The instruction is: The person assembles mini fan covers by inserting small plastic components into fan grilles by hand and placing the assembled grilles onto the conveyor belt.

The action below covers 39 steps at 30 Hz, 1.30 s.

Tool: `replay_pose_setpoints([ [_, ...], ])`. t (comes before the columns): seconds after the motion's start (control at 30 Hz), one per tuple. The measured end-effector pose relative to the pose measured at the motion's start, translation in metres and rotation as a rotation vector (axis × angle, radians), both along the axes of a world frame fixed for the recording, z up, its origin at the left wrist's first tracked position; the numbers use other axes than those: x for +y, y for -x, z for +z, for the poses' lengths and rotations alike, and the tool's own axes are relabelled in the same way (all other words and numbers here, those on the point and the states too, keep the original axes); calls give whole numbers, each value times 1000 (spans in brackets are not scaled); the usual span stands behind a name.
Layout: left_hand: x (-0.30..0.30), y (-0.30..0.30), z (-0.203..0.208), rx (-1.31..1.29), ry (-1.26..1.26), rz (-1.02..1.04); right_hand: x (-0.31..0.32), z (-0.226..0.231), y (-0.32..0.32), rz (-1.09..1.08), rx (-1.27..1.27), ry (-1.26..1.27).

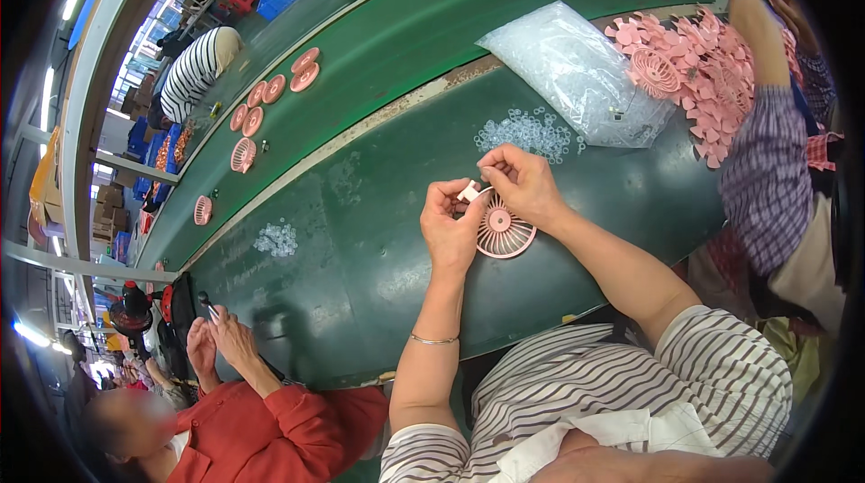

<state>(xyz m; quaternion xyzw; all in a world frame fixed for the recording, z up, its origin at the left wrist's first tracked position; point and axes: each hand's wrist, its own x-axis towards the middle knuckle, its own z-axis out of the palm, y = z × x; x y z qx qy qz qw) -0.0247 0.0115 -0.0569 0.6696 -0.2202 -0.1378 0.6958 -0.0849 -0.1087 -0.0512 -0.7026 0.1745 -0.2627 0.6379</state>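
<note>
At a green worktable (360, 249), a person's two bare hands meet over a round pink fan grille (505, 232). The left hand (450, 223) closes its fingers on the grille's pale tab at ten o'clock. The right hand (523, 182) pinches the rim at twelve o'clock. A scatter of small clear rings (527, 132) lies just beyond, toward one o'clock, beside a clear plastic bag (577, 68).

Fan grille (505, 231) lies on the table (360, 249), bag (577, 68) behind it, rings (527, 133) between
</note>
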Motion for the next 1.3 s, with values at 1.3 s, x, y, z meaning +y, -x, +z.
replay_pose_setpoints([
  [1.3,4,-6,12,-261,-127,132,6,16,8,116,-189,586],
])
